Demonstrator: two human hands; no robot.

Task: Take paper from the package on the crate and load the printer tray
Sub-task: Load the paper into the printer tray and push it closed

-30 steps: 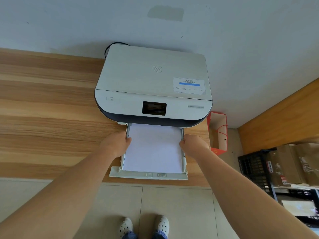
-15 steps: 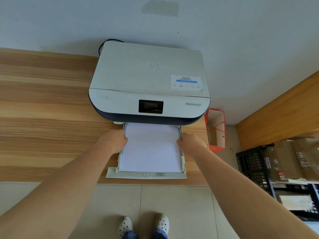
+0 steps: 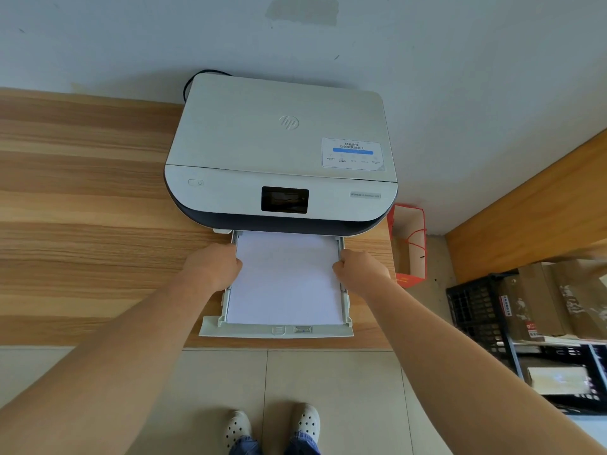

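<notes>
Tray [image 3: 276,330] pushed slightly inward, two hands, left hand [image 3: 215,266], right hand [image 3: 359,272], gripping its sides, one paper stack [image 3: 285,280]

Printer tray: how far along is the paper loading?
Done: a white paper stack lies flat in the pulled-out tray. In hand: the left hand and right hand grip the tray's side rails. Left: pushing the tray into the printer; it is mostly out.

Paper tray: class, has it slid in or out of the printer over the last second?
No. The paper tray sticks out as far from the printer front as before; only the camera shifted.
</notes>
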